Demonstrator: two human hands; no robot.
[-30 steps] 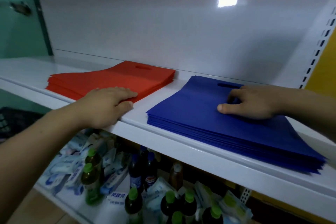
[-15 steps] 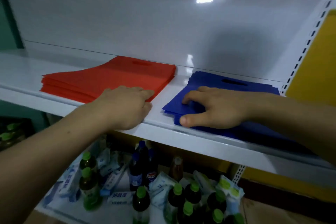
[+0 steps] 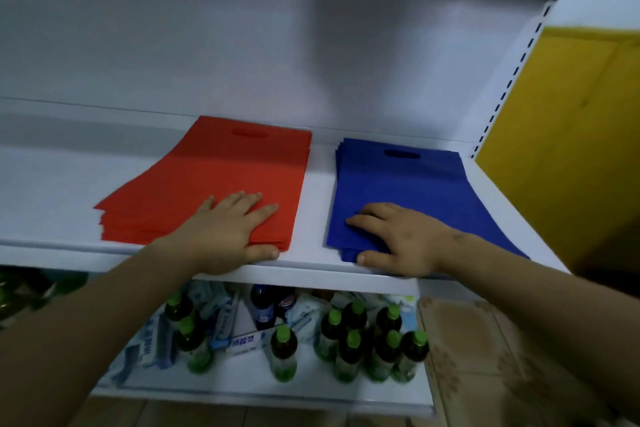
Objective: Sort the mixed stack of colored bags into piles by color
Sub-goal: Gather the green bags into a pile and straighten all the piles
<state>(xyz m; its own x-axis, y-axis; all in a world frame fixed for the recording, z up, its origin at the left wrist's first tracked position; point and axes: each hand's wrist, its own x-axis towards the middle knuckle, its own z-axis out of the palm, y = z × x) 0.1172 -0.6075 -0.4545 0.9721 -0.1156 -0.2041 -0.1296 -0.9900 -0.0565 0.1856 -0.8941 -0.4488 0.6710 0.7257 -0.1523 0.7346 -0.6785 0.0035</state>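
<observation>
A: Where are the bags laid?
B: The red pile at frame centre is pressed by the flat left hand; the blue pile, right of it, is touched by the loosely arched right hand.

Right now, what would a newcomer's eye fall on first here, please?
Two bright piles of bags lie apart on the white shelf: the red pile on the left, the blue pile on the right. The left hand lies flat on the red pile's near edge; the right hand rests on the blue pile. Below, green-capped bottles crowd the lower shelf.
</observation>
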